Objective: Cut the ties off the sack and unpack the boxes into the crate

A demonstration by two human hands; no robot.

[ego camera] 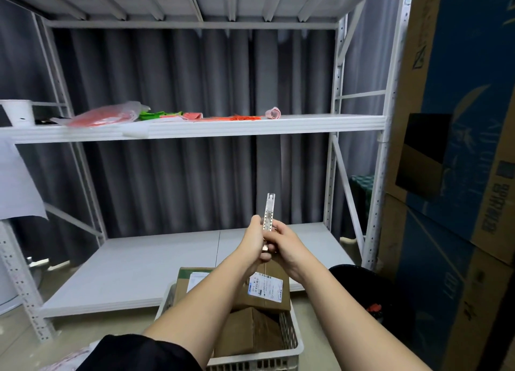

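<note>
A slim utility knife (269, 211) with a clear upper part stands upright in front of me, and both hands hold its lower end. My left hand (254, 239) wraps the handle from the left. My right hand (287, 245) grips it from the right, fingers closed. Below my forearms sits a white perforated crate (292, 340) on the floor, filled with brown cardboard boxes (250, 334); one box (267, 287) shows a white shipping label. A bit of pale sack material shows at the bottom left (69, 359).
A white metal shelving rack (250, 125) stands ahead; its middle shelf holds red and green plastic ties and bags (108, 115). A black bin (367, 290) stands right of the crate. Tall blue-and-brown cartons (457, 147) are stacked at the right. Grey curtains hang behind.
</note>
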